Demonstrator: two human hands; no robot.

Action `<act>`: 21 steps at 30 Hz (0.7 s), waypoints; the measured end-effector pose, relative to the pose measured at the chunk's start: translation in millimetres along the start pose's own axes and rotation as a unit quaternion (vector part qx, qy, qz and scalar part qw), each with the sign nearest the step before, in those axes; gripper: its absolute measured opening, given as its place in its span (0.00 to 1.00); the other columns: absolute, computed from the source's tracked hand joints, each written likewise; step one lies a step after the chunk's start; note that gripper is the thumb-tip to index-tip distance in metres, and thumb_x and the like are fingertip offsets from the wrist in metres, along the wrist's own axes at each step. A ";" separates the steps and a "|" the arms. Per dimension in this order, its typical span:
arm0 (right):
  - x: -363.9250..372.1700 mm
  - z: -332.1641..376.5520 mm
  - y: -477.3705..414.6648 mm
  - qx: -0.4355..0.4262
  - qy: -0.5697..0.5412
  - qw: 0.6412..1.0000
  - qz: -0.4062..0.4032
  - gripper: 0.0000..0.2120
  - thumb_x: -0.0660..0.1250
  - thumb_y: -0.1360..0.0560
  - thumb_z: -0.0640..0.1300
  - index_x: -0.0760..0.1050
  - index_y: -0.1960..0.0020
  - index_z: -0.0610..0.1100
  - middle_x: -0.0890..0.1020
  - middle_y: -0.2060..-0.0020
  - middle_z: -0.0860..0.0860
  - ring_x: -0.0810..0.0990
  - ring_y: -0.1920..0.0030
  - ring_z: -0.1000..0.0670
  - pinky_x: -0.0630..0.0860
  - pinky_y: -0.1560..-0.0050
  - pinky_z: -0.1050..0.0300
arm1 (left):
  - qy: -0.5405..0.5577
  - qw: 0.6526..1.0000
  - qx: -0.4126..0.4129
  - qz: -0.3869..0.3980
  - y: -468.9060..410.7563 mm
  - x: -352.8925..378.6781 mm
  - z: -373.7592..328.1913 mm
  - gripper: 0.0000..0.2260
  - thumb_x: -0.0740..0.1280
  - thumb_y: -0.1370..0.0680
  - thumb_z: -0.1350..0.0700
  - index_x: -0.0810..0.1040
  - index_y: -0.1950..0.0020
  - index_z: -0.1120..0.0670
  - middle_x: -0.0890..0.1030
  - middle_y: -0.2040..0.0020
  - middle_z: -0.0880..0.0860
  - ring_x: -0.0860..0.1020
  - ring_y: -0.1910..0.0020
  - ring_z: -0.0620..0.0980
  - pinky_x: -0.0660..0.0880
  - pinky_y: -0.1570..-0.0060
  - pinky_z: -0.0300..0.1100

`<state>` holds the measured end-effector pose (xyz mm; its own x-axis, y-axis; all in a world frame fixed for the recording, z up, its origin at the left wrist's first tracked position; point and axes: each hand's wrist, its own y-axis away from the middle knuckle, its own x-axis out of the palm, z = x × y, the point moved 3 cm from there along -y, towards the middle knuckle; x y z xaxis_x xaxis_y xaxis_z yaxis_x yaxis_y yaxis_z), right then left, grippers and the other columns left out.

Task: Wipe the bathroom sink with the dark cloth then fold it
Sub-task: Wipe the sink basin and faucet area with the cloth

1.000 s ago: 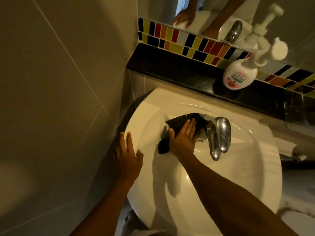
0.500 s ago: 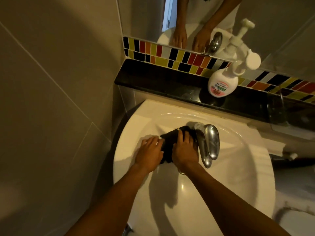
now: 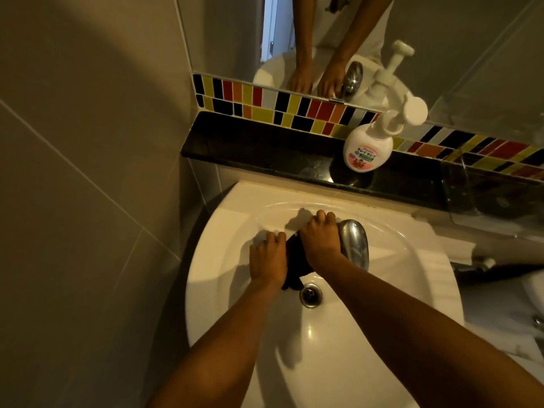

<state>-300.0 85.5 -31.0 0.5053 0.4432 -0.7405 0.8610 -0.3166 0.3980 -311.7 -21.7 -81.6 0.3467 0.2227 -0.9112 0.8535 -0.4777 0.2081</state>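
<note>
Curled fingers of the right hand and left hand clutch a bunched dark cloth inside the white ceramic sink, beside the chrome faucet, above the metal drain.

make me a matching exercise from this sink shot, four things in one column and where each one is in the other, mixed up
Things:
1. dark cloth
2. soap bottle
3. drain
4. faucet

Places:
A. on the black ledge below the coloured tiles
B. at the bottom of the white basin, uncovered
C. bunched between the left hand and right hand
D. just right of the right hand, over the basin

Pairs: 1-C, 2-A, 3-B, 4-D
</note>
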 end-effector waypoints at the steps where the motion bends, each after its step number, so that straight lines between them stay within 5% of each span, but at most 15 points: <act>1: 0.4 0.0 -0.1 -0.002 0.012 1.000 0.008 0.21 0.70 0.30 0.52 0.72 0.40 0.44 0.75 0.44 0.43 0.70 0.42 0.43 0.65 0.39 0.49 | -0.026 1.000 0.010 0.005 -3.2 -0.6 0.7 0.14 0.65 0.23 0.56 0.68 0.38 0.53 0.74 0.40 0.57 0.75 0.44 0.58 0.72 0.44 0.52; 6: -8.9 -6.3 -0.2 -0.020 -0.092 0.996 -0.004 0.20 0.68 0.27 0.47 0.72 0.38 0.42 0.74 0.40 0.42 0.70 0.38 0.42 0.66 0.37 0.48 | 0.008 0.999 0.034 0.001 -3.4 -7.0 7.9 0.11 0.64 0.23 0.55 0.72 0.40 0.53 0.74 0.39 0.56 0.73 0.41 0.57 0.71 0.41 0.51; 10: -19.4 -18.9 15.5 -0.145 -0.132 0.980 -0.030 0.22 0.64 0.24 0.44 0.66 0.32 0.42 0.70 0.34 0.42 0.68 0.35 0.41 0.67 0.34 0.46 | 0.121 0.992 0.040 0.004 15.6 -23.4 20.9 0.09 0.65 0.24 0.55 0.74 0.44 0.53 0.76 0.44 0.55 0.76 0.46 0.56 0.76 0.46 0.50; 14: -19.9 -17.2 44.6 -0.199 -0.188 0.962 0.017 0.21 0.64 0.24 0.45 0.66 0.33 0.45 0.77 0.42 0.43 0.76 0.42 0.43 0.73 0.42 0.49 | 0.121 0.990 0.057 0.042 45.7 -32.7 39.3 0.07 0.63 0.23 0.56 0.71 0.46 0.52 0.80 0.52 0.56 0.80 0.54 0.55 0.77 0.57 0.44; 17: -19.6 -16.3 63.7 -0.202 -0.267 0.942 0.022 0.19 0.63 0.23 0.45 0.65 0.33 0.44 0.78 0.43 0.44 0.78 0.45 0.44 0.74 0.47 0.52 | 0.123 0.991 0.034 0.030 68.1 -42.5 52.6 0.12 0.61 0.21 0.55 0.72 0.37 0.54 0.80 0.46 0.54 0.79 0.47 0.52 0.77 0.46 0.44; 21: -18.1 -24.3 95.9 -0.208 -0.332 0.920 -0.013 0.18 0.61 0.22 0.43 0.65 0.33 0.43 0.76 0.42 0.44 0.77 0.44 0.44 0.74 0.46 0.51 | 0.096 0.994 0.050 0.000 83.9 -70.4 47.8 0.05 0.59 0.20 0.55 0.73 0.50 0.54 0.78 0.55 0.53 0.78 0.56 0.51 0.76 0.53 0.45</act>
<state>-225.2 67.5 33.8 0.4562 -0.2067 -0.8655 0.8898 0.0964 0.4460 -283.1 -118.0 -17.0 0.4225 0.3772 -0.8241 0.8140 -0.5579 0.1619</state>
